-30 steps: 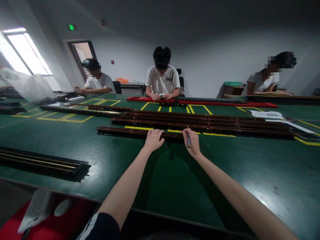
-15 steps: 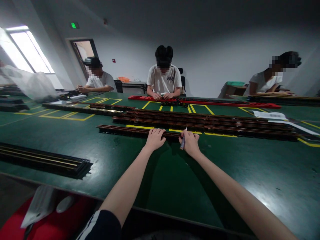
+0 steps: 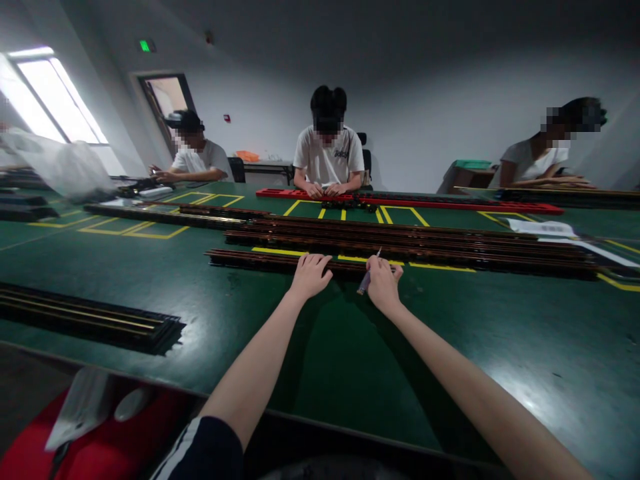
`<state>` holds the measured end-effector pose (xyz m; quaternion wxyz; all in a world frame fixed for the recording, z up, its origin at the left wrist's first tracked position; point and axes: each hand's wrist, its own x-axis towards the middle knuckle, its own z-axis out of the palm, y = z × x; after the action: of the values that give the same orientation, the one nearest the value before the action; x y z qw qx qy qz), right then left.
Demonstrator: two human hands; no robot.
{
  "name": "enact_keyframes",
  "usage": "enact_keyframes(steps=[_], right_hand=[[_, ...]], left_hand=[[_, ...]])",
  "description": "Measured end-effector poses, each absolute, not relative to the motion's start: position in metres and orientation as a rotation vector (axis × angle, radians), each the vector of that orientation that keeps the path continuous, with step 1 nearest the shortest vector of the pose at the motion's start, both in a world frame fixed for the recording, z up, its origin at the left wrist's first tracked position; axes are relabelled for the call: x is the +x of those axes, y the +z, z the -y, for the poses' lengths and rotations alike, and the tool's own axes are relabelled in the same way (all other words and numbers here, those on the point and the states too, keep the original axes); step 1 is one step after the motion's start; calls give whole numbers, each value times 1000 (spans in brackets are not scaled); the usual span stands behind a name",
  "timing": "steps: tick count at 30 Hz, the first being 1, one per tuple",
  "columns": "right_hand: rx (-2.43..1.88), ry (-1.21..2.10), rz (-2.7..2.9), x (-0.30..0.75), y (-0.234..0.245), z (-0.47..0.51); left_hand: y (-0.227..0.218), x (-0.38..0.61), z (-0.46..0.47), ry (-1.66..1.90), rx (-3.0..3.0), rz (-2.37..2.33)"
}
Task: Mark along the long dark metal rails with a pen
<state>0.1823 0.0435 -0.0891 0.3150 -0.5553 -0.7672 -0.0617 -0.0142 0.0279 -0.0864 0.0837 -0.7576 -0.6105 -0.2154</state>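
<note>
A long, thin dark strip (image 3: 255, 259) with reddish-brown edges lies across the green table in front of me. Over its middle is my left hand (image 3: 311, 275), its fingers bent across the far side and the thumb on the near side. My right hand (image 3: 384, 285) is closed round a slim tool (image 3: 364, 283) with a greyish, see-through handle and a thin metal tip that points up and away. The right fingers are at the strip's right end and hide it. Just behind lies a bundle of similar long strips (image 3: 425, 245).
More dark strips (image 3: 90, 313) lie at the near left of the green table (image 3: 280, 373). Across the table, a person (image 3: 327, 160) works at a long red tray (image 3: 450, 203). Other people sit at far left and right. A plastic bag (image 3: 80, 170) and white paper (image 3: 540, 229) are there too.
The strip under my left hand has slid to the right. My right hand has shifted slightly right, and the tool in it leans more to the right.
</note>
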Motion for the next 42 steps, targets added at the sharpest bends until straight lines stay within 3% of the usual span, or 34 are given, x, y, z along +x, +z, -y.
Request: enact_keyframes(steps=[10,22,28,42], right_hand=[[-1282,-119,2042,187,-97,-50],[-1500,-233,1994,181,-92,-45],[-1588,-104,1845,191,-95,-52],[-1425,-103,1972,190,-102,-55]], left_hand=[[-84,-14,-27,-620,-2266,1836],[-85,-14,-26,-645,-2256,1834],[-86,-15,-28,-646,-2240,1831],[-86,-14,-27,-658,-2240,1841]])
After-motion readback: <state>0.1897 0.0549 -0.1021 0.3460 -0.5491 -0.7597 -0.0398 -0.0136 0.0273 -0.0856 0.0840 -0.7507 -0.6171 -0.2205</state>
